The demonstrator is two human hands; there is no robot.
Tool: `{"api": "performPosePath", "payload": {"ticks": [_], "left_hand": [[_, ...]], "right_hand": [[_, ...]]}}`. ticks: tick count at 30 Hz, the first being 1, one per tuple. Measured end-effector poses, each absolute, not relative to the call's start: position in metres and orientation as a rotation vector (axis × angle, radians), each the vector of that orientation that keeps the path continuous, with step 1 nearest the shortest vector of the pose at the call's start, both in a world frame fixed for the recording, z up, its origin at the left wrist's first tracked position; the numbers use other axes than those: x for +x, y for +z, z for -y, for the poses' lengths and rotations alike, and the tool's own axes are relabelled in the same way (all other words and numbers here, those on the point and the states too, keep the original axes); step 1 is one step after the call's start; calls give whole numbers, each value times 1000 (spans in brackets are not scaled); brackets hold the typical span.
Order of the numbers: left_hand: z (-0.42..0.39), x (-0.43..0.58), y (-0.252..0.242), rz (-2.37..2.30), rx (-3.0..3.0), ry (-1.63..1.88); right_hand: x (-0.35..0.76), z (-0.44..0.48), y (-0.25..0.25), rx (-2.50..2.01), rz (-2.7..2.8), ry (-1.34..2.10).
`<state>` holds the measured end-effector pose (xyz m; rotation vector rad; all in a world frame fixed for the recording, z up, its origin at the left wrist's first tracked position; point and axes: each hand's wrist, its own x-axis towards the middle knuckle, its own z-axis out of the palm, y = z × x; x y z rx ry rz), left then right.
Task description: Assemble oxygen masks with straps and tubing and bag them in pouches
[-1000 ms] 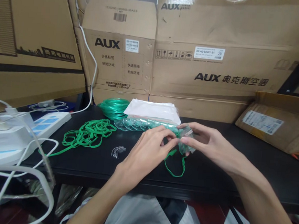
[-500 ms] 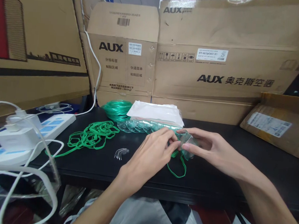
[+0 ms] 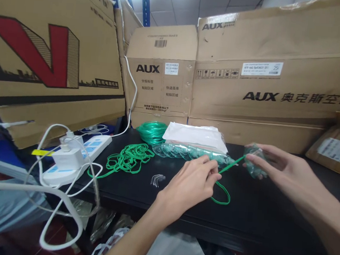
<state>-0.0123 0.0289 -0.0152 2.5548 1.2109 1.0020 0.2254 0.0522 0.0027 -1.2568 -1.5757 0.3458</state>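
Two bare hands that met over one clear mask (image 3: 254,162) a second ago now stand apart, just right of the row of nested masks (image 3: 185,152) lying on the black table (image 3: 254,216). The right hand (image 3: 275,167) has carried the mask away to the right of the row and grips it in curled fingers above the tabletop. The left hand (image 3: 193,180), in front of the row's right end, pinches a green strap (image 3: 232,164) between thumb and forefinger. The strap now runs in a straight line from that pinch up to the mask, and its slack end loops on the table below. By the look of it, the strap is fixed to the mask at one end.

To the left of the row lie a tangled pile of green straps (image 3: 126,159) and, in front of it, a few small metal clips (image 3: 157,179). A coil of green tubing (image 3: 151,130) sits behind the row's left end. A white plastic bag (image 3: 195,135) lies flat directly behind the row; its contents cannot be made out. Farther left, a white power strip (image 3: 76,157) carries plugged-in chargers and cables. Closed cardboard boxes (image 3: 249,90) wall in the table behind the row, and nothing of what they hold shows.
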Motion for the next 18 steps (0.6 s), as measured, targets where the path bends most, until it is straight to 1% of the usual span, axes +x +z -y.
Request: {"api": "performPosePath", "payload": {"ticks": [4,5,6,8,11,13,15,18], "left_hand": [[-30,-18,-16,-1242,2490,955],[-31,-20,-16,-1241,2471,938],[-32,-22,-15,-1239,2456,924],[-33,-25,-15,-1261,2443,901],[-33,-30,-12,-1382,2422,900],[-32,-35,-8,-1439,2400,906],[-30,-38,-3,-1401,2411,890],[-27,-42,3,-1236,2456,772]], "right_hand": [[233,-50,12,-1343,1226,50],[235,-46,17,-1346,1178,14],[236,-42,21,-1347,1177,48],[239,-32,29,-1340,1327,270],[240,-15,35,-1292,1765,662],[238,-6,35,-1250,2014,863],[234,-1,34,-1219,2141,981],[226,-3,29,-1182,2217,1052]]}}
